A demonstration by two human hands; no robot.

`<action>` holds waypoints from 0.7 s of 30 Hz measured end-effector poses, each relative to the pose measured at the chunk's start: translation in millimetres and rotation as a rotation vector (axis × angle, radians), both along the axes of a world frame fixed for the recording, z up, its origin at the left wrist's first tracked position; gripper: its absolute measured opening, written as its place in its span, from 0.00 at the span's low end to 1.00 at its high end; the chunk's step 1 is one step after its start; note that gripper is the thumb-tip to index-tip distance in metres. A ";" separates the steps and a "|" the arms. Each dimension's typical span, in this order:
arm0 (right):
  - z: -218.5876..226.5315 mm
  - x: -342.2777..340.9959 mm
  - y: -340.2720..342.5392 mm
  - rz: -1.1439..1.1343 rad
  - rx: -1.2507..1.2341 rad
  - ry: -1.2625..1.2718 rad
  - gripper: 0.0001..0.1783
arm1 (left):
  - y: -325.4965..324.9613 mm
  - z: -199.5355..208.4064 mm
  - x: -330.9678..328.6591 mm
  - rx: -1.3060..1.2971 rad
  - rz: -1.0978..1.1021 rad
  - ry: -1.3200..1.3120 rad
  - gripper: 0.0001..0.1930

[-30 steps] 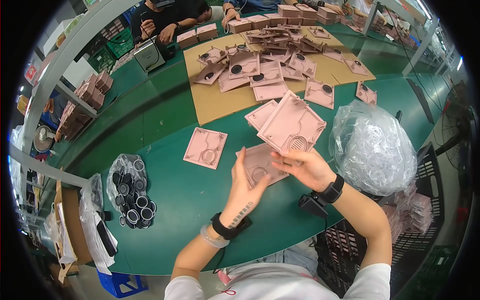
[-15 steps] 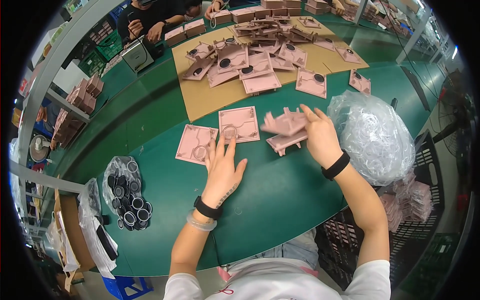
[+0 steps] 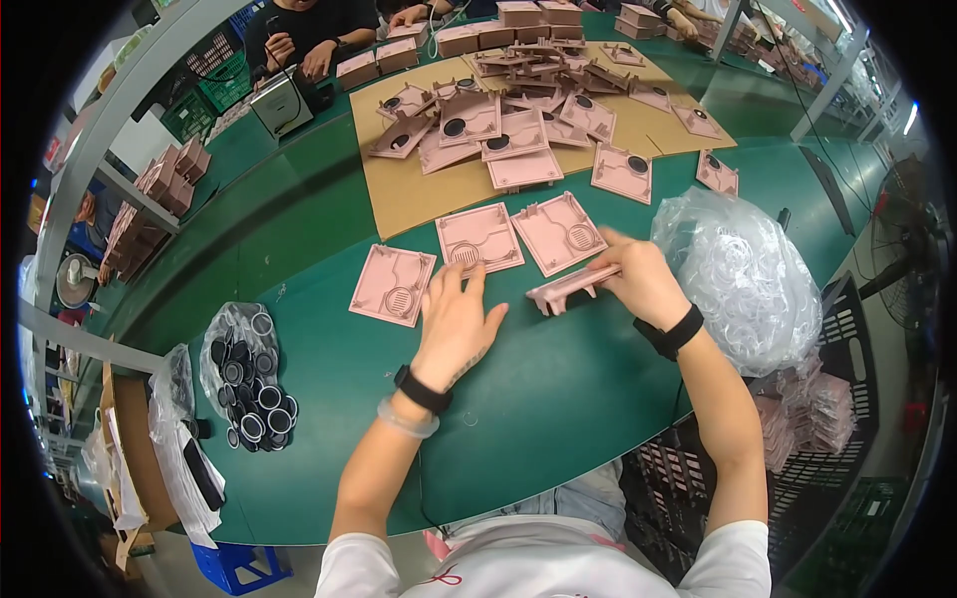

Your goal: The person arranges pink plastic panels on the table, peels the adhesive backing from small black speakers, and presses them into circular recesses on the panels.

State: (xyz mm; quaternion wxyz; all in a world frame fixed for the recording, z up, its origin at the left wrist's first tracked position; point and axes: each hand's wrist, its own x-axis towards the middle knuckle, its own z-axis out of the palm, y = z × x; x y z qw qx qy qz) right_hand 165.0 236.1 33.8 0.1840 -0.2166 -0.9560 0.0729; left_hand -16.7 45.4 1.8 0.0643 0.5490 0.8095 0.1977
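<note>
Three pink square plastic panels lie flat on the green table: a left panel (image 3: 384, 276), a middle panel (image 3: 488, 231) and a right panel (image 3: 553, 227). Each shows a round slotted grille. My left hand (image 3: 459, 319) rests with fingers spread, its fingertips at the middle panel's near edge. My right hand (image 3: 643, 279) grips another pink plastic panel (image 3: 573, 287) by its right end. That panel is tilted nearly edge-on, with small posts pointing down, just nearer me than the right panel.
A heap of pink panels (image 3: 523, 130), some with black discs, lies on cardboard (image 3: 389, 204). Black ring-edged discs (image 3: 261, 399) spill from a bag at left. At right sits a plastic bag of clear rings (image 3: 743, 289), above a black crate (image 3: 688, 478). A co-worker's hands (image 3: 319, 60) are across the table.
The right panel now lies flat beside the middle one, where my right hand was moving a blurred panel. My right hand has come slightly nearer with one panel. The middle panel has turned slightly.
</note>
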 end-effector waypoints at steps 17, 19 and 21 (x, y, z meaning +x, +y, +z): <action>-29.9 -25.4 -103.2 -0.081 -2.141 0.110 0.31 | -93.2 22.5 -22.9 0.066 0.227 0.008 0.36; -25.2 -23.2 -114.6 0.025 -2.161 0.062 0.30 | -102.3 30.3 3.4 0.073 0.117 -0.095 0.38; -20.0 -23.6 -122.2 0.252 -2.185 -0.057 0.28 | -113.7 23.5 20.6 -0.073 0.014 -0.040 0.41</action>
